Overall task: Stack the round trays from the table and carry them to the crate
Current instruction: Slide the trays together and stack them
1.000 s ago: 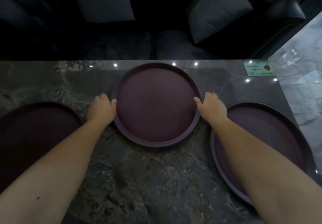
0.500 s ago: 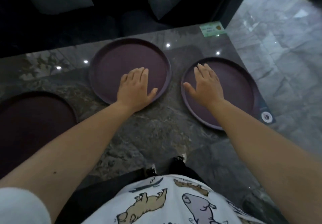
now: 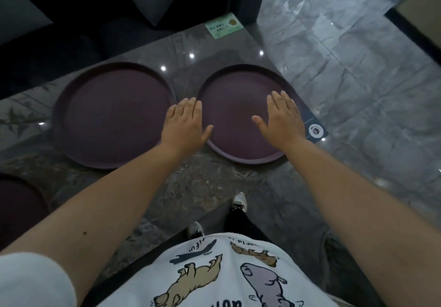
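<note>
Right tray (image 3: 238,113) at table (image 3: 148,194) corner; left hand (image 3: 185,122), right hand (image 3: 282,118) over it (fingers spread, gripping nothing).

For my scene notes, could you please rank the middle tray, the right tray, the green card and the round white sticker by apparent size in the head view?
1. Middle tray and right tray: too alike to rank.
2. Green card.
3. Round white sticker.

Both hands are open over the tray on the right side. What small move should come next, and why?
Probably lower both hands to grip opposite edges of the right tray. The left hand sits over its left rim and the right hand over its right part, fingers spread, nothing held. The middle tray lies beside it, unstacked, ready to receive it.
</note>
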`<action>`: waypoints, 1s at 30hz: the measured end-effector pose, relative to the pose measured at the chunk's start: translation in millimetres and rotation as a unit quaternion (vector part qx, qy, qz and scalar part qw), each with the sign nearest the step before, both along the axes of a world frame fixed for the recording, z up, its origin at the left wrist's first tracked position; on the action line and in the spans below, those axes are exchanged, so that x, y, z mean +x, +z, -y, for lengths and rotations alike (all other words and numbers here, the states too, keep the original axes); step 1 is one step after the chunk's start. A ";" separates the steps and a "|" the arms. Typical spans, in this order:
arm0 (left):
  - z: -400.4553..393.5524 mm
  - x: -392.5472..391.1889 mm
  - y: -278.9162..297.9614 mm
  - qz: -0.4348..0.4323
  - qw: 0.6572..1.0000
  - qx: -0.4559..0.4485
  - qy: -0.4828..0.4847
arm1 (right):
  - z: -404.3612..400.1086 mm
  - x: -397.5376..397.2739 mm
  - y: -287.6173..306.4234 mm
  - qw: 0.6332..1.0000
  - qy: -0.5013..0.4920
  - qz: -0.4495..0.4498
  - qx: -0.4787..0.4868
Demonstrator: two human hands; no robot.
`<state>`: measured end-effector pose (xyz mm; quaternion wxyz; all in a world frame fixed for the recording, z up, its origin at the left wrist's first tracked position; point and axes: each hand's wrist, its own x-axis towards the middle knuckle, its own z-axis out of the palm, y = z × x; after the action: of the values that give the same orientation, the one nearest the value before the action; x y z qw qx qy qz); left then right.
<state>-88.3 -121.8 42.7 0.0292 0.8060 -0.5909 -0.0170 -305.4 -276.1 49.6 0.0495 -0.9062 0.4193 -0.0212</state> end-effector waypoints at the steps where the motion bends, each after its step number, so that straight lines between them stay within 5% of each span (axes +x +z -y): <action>1: 7.7 -3.0 -2.5 0.000 1.000 0.007 0.001 | 7.9 -6.3 -3.5 1.000 -0.003 -0.005 0.003; 17: 73.6 -15.4 -55.7 -0.042 0.980 0.096 0.171 | 125.9 -67.2 -60.7 0.990 -0.024 -0.116 0.074; 30: 79.9 -3.2 -71.7 -0.097 0.946 0.104 0.293 | 139.8 -58.2 -79.8 0.981 -0.116 -0.106 0.114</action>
<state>-91.5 -201.7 -29.0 0.0062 0.9367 -0.3179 -0.1468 -363.6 -415.9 -30.2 0.1047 -0.8370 0.5240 0.1177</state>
